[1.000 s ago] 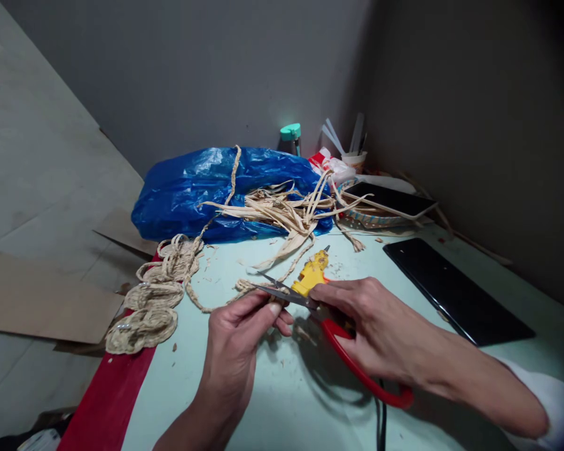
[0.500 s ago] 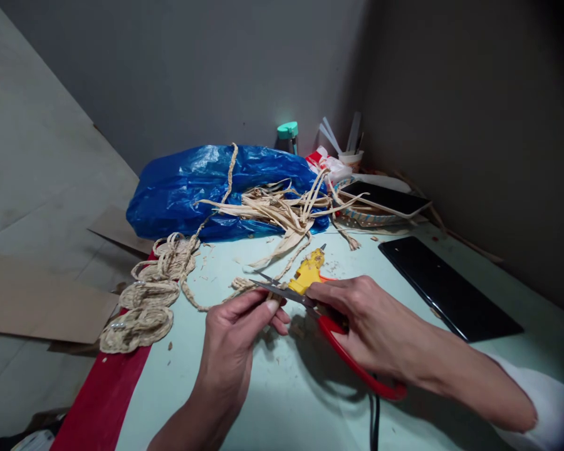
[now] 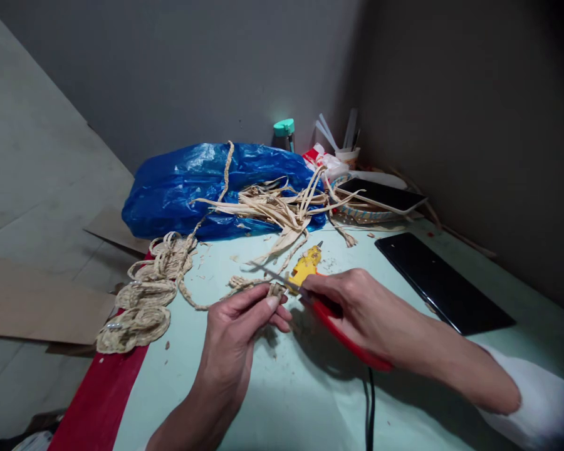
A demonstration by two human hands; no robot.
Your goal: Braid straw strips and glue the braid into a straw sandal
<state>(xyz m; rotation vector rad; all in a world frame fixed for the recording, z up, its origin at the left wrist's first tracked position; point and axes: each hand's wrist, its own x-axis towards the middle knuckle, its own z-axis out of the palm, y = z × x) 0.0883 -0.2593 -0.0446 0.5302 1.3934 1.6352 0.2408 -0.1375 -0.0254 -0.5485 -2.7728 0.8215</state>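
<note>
Left of the yellow glue gun [image 3: 305, 265], looped braid coils [image 3: 134, 327] lie in a row on a red strip [image 3: 99, 391], small clear patches on two of them too blurred to identify. Beyond the gun and to its left sits a blue plastic bag [image 3: 178, 188], its contents partly hidden under pale dry strips [image 3: 282, 210]. Just left of the gun and nearer the viewer, the left hand [image 3: 239, 316] pinches a short braided piece [image 3: 276, 290], mostly covered by the fingers; its forearm is cut off below. Scissors [image 3: 328, 324] cross on the gun's near side, their long axis slanting from the red handles at lower right to tips pointing away and leftward; the blades are blurred. To the gun's right, the right hand [image 3: 357, 304] grips these handles, hiding the loops. Beyond the gun, rightward, a cup [image 3: 348, 158] bears print too small to read.
</note>
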